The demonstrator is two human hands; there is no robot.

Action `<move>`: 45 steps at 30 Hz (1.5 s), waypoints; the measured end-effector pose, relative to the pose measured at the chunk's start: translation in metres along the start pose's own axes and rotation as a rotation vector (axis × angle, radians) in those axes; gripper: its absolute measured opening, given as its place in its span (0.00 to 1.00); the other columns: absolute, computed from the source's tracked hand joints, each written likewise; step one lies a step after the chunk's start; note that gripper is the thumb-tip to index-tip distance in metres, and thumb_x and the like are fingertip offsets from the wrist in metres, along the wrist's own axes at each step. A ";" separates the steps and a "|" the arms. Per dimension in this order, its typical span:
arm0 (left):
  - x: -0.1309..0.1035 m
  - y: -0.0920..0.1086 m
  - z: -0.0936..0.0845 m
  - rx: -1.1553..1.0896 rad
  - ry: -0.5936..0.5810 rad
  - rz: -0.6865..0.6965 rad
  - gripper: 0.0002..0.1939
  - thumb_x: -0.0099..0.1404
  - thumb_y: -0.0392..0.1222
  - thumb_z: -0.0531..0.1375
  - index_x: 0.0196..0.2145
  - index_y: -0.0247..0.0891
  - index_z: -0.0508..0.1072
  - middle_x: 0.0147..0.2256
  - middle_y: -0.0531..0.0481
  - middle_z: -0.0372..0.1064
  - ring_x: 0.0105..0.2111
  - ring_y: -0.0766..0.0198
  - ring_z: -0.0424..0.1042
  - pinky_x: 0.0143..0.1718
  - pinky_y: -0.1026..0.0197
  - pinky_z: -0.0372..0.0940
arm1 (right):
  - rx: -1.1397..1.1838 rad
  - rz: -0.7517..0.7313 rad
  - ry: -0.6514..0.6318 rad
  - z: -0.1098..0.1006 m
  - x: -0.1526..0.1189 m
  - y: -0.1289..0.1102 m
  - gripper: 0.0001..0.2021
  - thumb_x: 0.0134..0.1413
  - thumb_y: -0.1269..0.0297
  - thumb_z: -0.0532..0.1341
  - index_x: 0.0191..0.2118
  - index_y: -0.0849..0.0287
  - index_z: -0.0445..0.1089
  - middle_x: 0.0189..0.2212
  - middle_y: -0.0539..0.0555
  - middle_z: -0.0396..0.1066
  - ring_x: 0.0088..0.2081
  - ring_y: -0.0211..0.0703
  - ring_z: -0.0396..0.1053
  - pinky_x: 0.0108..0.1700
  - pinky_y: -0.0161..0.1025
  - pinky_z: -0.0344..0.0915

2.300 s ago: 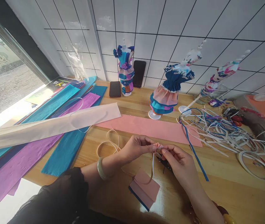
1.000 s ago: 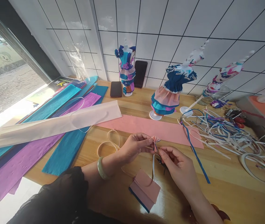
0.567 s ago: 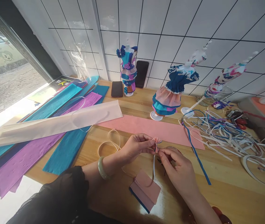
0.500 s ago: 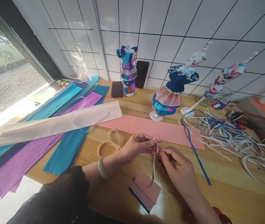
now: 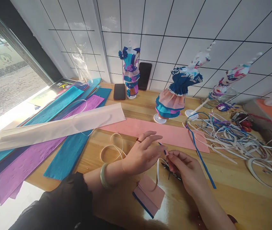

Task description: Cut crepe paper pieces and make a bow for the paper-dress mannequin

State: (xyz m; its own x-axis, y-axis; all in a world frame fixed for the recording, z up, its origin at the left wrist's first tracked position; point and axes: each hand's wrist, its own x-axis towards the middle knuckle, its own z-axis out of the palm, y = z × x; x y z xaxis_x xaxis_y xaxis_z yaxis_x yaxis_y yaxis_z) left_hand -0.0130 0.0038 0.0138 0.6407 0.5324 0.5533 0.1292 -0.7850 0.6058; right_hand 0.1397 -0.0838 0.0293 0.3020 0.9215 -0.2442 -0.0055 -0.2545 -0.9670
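Observation:
My right hand pinches a small pleated pink-and-blue paper piece between thumb and forefinger. Just left of it is my left hand, palm down with its fingers stretched out; its thumb is hidden. A thin white strip curves down from near the right fingertips. Below the hands lies a small stack of pink and blue paper pieces. Partly covered by the right hand is a dark, slim metal tool, its kind unclear. Behind both hands stretches a long pink paper strip.
Folded crepe paper in cream, purple and teal covers the left. Paper-dressed figures, including a ruffled one, stand at the back near two phones. A tangle of strips and a tape roll lie right.
My left hand has let go of the pleated paper piece, its fingers now spread above the table. The right hand keeps its pinch and has turned the piece, which now shows edge-on.

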 end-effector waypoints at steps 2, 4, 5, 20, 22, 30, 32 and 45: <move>0.001 -0.002 -0.001 0.031 -0.034 0.058 0.12 0.60 0.35 0.55 0.41 0.40 0.72 0.48 0.43 0.66 0.55 0.53 0.55 0.53 0.50 0.55 | 0.037 0.032 -0.040 0.000 0.001 0.001 0.13 0.45 0.53 0.63 0.25 0.60 0.70 0.19 0.49 0.65 0.18 0.33 0.58 0.21 0.32 0.55; 0.003 -0.003 -0.001 -0.002 -0.063 0.059 0.10 0.61 0.36 0.55 0.39 0.38 0.73 0.44 0.43 0.69 0.54 0.54 0.58 0.52 0.51 0.56 | 0.054 0.073 -0.069 0.000 0.000 0.000 0.13 0.44 0.53 0.64 0.25 0.60 0.70 0.20 0.48 0.65 0.18 0.31 0.57 0.20 0.32 0.54; 0.003 -0.003 -0.001 -0.036 -0.077 0.043 0.10 0.61 0.37 0.55 0.38 0.38 0.74 0.41 0.43 0.70 0.52 0.54 0.60 0.51 0.52 0.57 | 0.060 0.092 -0.082 -0.001 0.000 0.000 0.14 0.44 0.53 0.64 0.25 0.60 0.70 0.20 0.48 0.65 0.17 0.31 0.56 0.19 0.32 0.54; 0.003 0.003 0.007 -0.905 -0.168 -0.692 0.16 0.54 0.48 0.63 0.35 0.33 0.75 0.32 0.46 0.74 0.31 0.65 0.71 0.35 0.64 0.64 | -0.272 -0.166 0.090 0.001 -0.006 0.002 0.12 0.50 0.54 0.61 0.35 0.57 0.73 0.28 0.53 0.71 0.29 0.40 0.66 0.32 0.37 0.63; 0.003 0.004 0.006 -0.827 -0.163 -0.678 0.15 0.54 0.48 0.63 0.34 0.33 0.76 0.31 0.47 0.74 0.31 0.66 0.71 0.34 0.65 0.64 | -0.325 -0.187 0.093 0.001 -0.007 0.004 0.12 0.51 0.54 0.60 0.35 0.56 0.73 0.29 0.53 0.72 0.30 0.42 0.67 0.32 0.38 0.64; 0.005 0.007 0.004 -0.851 -0.153 -0.679 0.14 0.54 0.46 0.63 0.34 0.33 0.76 0.30 0.48 0.74 0.30 0.67 0.70 0.34 0.66 0.64 | -0.250 -0.158 0.103 0.002 -0.006 0.001 0.12 0.51 0.54 0.60 0.36 0.57 0.72 0.25 0.50 0.69 0.25 0.37 0.64 0.28 0.34 0.63; 0.005 0.007 0.004 -0.998 -0.167 -0.678 0.13 0.55 0.45 0.63 0.34 0.33 0.76 0.30 0.48 0.74 0.31 0.67 0.71 0.37 0.65 0.64 | -0.200 -0.143 0.082 0.003 -0.007 -0.002 0.12 0.51 0.55 0.59 0.37 0.57 0.71 0.23 0.49 0.67 0.24 0.36 0.62 0.27 0.33 0.62; 0.002 0.000 0.006 -1.145 -0.221 -0.689 0.11 0.55 0.42 0.64 0.35 0.34 0.76 0.29 0.49 0.72 0.30 0.70 0.69 0.37 0.66 0.64 | -0.208 -0.166 0.072 0.001 -0.007 0.002 0.10 0.51 0.56 0.60 0.34 0.56 0.70 0.22 0.48 0.64 0.25 0.36 0.61 0.28 0.34 0.60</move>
State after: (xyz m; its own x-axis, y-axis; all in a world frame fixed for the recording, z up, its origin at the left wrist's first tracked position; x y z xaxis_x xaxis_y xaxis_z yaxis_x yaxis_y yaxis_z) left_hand -0.0074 0.0029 0.0116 0.8233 0.5603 -0.0906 -0.1573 0.3786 0.9121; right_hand 0.1366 -0.0910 0.0291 0.3491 0.9344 -0.0708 0.2433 -0.1633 -0.9561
